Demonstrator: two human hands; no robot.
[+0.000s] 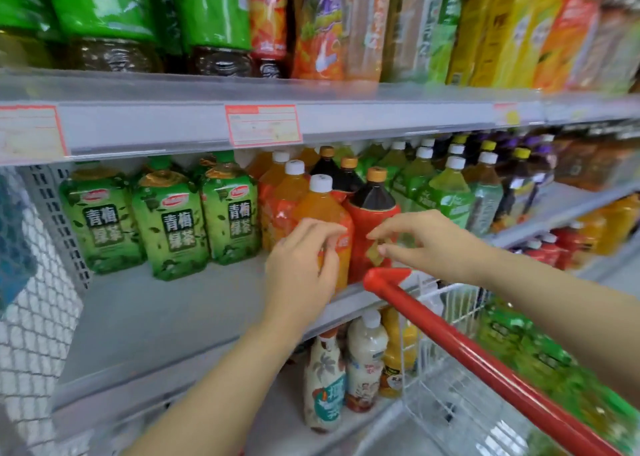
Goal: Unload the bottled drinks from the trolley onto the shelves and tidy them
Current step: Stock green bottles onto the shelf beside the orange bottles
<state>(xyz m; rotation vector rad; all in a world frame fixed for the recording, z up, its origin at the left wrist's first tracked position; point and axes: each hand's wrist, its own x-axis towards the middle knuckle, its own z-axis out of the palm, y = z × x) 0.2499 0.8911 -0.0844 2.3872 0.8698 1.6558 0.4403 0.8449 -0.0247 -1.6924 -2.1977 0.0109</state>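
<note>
Green teas [173, 227] stand at 9 o'clock on the shelf [166, 306]. At centre, the left hand [301, 265] lies on the front orange bottle [320, 208], fingers curved and spread; I cannot tell if it grips. The right hand [429, 241] hovers before the adjoining red bottle [372, 210], fingers apart. The trolley [467, 351] is at 5 o'clock.
</note>
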